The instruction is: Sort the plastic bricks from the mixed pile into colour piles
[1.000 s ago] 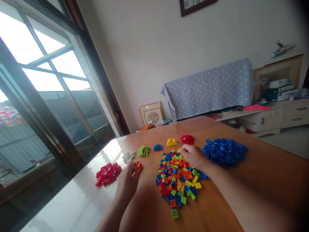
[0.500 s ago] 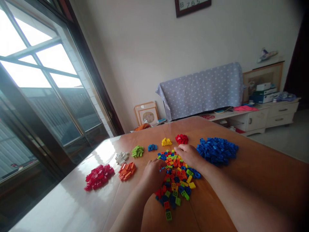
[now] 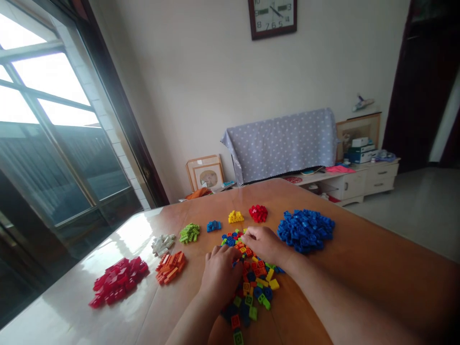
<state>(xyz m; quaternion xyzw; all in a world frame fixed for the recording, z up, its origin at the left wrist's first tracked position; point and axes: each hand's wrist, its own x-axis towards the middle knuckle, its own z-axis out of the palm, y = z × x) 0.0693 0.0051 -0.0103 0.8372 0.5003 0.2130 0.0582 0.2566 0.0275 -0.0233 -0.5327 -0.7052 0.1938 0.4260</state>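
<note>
A pile of mixed small plastic building bricks (image 3: 258, 278), red, blue, green, yellow and orange, lies on the wooden table (image 3: 287, 316) in front of me. Over the left side of this pile is my left hand (image 3: 221, 270), palm down with fingers curled in; a bit of blue shows by its fingertips, but what they hold is hidden. My right hand (image 3: 264, 243) reaches across the pile's far part. Its thumb and forefinger are drawn together just above the bricks, and anything between them is too small to make out.
Sorted brick heaps surround the pile: dark pink (image 3: 119, 281), orange (image 3: 170, 267), white (image 3: 163, 244), light green (image 3: 189, 233), small blue (image 3: 213, 226), yellow (image 3: 235, 217), red (image 3: 258, 213) and large blue (image 3: 305, 230). A low cabinet (image 3: 354, 184) stands beyond the table.
The view has tilted up and turned right, so the wall clock shows more. My right hand has drawn back from the red heap over the mixed pile. My left hand has shifted slightly right over it.
</note>
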